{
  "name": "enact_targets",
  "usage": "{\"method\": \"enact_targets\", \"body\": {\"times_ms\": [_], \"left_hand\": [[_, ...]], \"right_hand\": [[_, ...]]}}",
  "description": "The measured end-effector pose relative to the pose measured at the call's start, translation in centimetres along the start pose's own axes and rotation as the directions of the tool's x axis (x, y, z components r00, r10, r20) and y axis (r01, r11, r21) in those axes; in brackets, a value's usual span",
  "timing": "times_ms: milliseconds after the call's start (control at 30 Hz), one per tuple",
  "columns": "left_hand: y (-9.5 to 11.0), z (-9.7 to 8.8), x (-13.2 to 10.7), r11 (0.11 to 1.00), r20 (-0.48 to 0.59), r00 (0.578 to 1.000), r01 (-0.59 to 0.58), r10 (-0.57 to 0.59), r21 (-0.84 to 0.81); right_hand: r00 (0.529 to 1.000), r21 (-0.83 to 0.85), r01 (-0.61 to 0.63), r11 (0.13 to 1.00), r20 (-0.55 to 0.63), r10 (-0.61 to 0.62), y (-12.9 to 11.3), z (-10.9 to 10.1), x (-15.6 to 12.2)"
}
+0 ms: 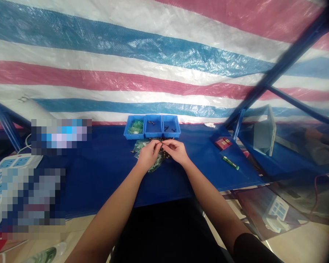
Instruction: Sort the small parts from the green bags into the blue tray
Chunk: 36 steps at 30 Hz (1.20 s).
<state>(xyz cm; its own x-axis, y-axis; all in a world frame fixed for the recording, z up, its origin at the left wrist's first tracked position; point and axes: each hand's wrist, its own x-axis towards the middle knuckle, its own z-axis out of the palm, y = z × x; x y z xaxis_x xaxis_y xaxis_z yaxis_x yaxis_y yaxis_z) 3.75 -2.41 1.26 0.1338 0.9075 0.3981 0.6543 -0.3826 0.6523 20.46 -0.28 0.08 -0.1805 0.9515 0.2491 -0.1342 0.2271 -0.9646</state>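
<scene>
My left hand (150,152) and my right hand (176,150) meet over the middle of the blue table, fingertips pinched together. Between them is something small and dark, too tiny to name. Beneath and around the hands lies a pile of small clear plastic bags (155,166), with small dark and brassy parts (167,153) beside it, partly hidden by my right hand. Just beyond stand three blue bins side by side. The left bin (132,136) has greenish plastic bags in it, the middle bin (154,134) a few small parts, and the right bin (171,135) some dark pieces.
A white power strip (30,159) lies at the left, near blurred-out items. To the right are a red box (223,143) and a green tube (230,163). Blue metal frame bars (252,86) rise at the right, before a striped plastic sheet (142,54).
</scene>
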Motion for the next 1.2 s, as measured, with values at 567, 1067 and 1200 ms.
{"method": "enact_targets", "body": {"times_ms": [567,1067,1200], "left_hand": [[0.56,-0.33,-0.05,0.996,-0.009,0.998,-0.059,0.058,-0.065],[0.43,-0.46,-0.05,0.995,0.05,0.996,-0.065,0.069,-0.08],[0.47,-0.38,-0.05,0.997,0.031,0.998,-0.047,0.05,-0.069]], "right_hand": [[1.0,0.065,-0.018,0.998,-0.022,0.02,-1.01,0.09,0.03],[0.999,0.061,0.035,0.998,0.003,-0.035,-0.68,-0.01,-0.06],[0.999,0.06,0.035,0.998,0.002,-0.035,-0.72,-0.06,-0.05]]}}
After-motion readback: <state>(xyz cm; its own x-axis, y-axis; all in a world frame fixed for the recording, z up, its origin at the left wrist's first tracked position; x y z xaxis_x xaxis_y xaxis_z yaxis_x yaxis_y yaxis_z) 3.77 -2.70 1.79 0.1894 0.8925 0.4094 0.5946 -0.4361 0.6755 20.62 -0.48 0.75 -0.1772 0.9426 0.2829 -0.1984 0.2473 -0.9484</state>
